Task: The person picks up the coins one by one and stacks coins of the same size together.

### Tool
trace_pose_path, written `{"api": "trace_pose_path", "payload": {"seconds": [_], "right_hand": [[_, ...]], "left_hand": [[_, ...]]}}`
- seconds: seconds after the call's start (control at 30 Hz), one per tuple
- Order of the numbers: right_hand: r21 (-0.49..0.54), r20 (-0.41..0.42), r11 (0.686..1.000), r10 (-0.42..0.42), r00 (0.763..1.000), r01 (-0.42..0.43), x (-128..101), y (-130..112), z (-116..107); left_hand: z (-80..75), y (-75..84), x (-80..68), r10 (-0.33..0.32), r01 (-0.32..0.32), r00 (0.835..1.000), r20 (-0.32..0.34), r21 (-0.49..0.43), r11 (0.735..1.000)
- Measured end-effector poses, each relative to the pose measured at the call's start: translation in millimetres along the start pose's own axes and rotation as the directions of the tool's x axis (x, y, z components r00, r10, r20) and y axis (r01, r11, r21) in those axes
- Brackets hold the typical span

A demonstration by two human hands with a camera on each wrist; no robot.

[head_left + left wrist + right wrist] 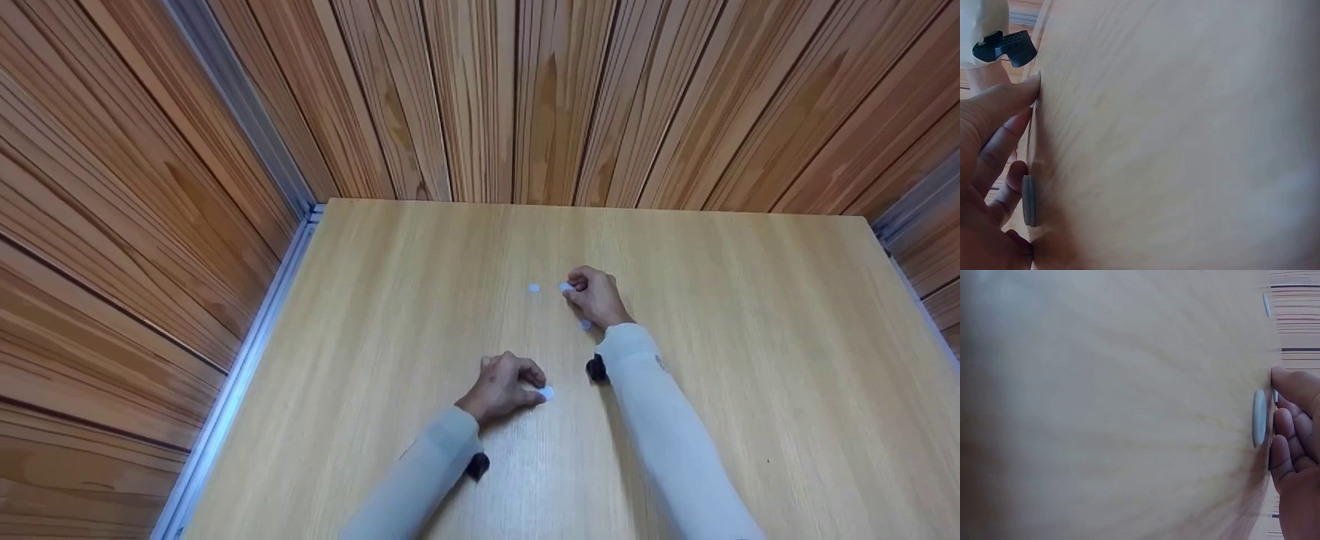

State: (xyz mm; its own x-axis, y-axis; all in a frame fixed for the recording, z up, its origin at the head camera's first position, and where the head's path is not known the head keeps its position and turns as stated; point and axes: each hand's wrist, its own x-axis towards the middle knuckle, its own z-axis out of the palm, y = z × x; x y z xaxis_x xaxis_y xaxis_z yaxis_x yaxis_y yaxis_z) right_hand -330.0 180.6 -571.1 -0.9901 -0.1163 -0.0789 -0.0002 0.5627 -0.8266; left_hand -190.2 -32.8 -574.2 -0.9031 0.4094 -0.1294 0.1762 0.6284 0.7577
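Note:
Several small white discs lie on a light wooden table (750, 315). My left hand (501, 386) rests on the table with its fingers curled, and a fingertip (1014, 179) touches the edge of one disc (547, 392) (1028, 199) that lies flat. Farther back, my right hand (594, 296) has curled fingers (1289, 430) and holds a disc (564, 286) at its fingertips. A second disc (585, 324) (1259, 417) lies flat beside that hand's wrist. A third disc (533, 287) (1265, 304) lies apart, to the left of the right hand.
Wood-panelled walls (480, 97) close in the table at the back and on both sides. A metal rail (247, 360) runs along the table's left edge. A black wrist-camera mount (596, 367) (1005, 48) sits on the right forearm.

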Motion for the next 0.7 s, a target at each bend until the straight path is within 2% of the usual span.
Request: {"api": "trace_pose_path", "payload": {"seconds": [0.3, 0.57, 0.7], "right_hand": [[-0.029, -0.003, 0.999, 0.020, 1.000, -0.020, -2.1, 4.0, 0.7], [-0.008, -0.023, 1.000, -0.021, 1.000, 0.021, -7.2, 1.7, -1.6], [0.000, -0.015, 1.000, -0.007, 1.000, 0.007, -9.3, -0.9, -5.7]], "left_hand": [[2.8, 0.8, -3.6, -0.012, 0.013, 1.000, 0.014, -0.028, 1.000], [1.1, -0.9, -3.0, 0.045, -0.045, 0.999, -0.007, -0.039, 0.998], [-0.8, -1.4, -0.7, 0.023, -0.023, 1.000, 0.005, -0.050, 0.998]]}}
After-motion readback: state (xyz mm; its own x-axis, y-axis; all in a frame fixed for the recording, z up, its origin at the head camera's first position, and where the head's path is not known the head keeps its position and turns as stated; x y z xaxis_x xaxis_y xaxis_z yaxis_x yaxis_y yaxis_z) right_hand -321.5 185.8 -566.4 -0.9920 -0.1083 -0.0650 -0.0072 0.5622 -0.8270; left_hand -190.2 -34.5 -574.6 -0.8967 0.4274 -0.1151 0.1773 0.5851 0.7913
